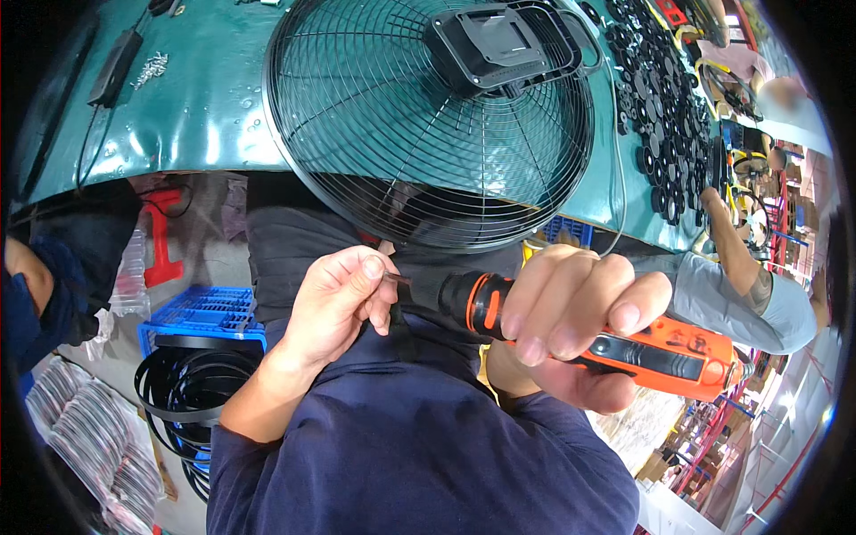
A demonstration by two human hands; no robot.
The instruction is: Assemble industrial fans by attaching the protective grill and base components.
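Observation:
An orange and black electric screwdriver (655,361) lies across the front of my body, its tip toward the left. My right hand (580,316) is wrapped round its body. My left hand (343,290) is at the tip, thumb and fingers pinched together; what sits between them is too small to make out. Just beyond both hands stands a round black wire fan guard (383,134), tilted at the edge of the green table (209,134). A black motor housing (490,49) is fixed at its upper part.
Small screws (152,69) and a black power adapter (116,67) lie at the left. Many round black parts (655,125) cover the table's right side. Blue crates (201,312) and coiled black strips (187,392) stand below left. Other people sit at both sides.

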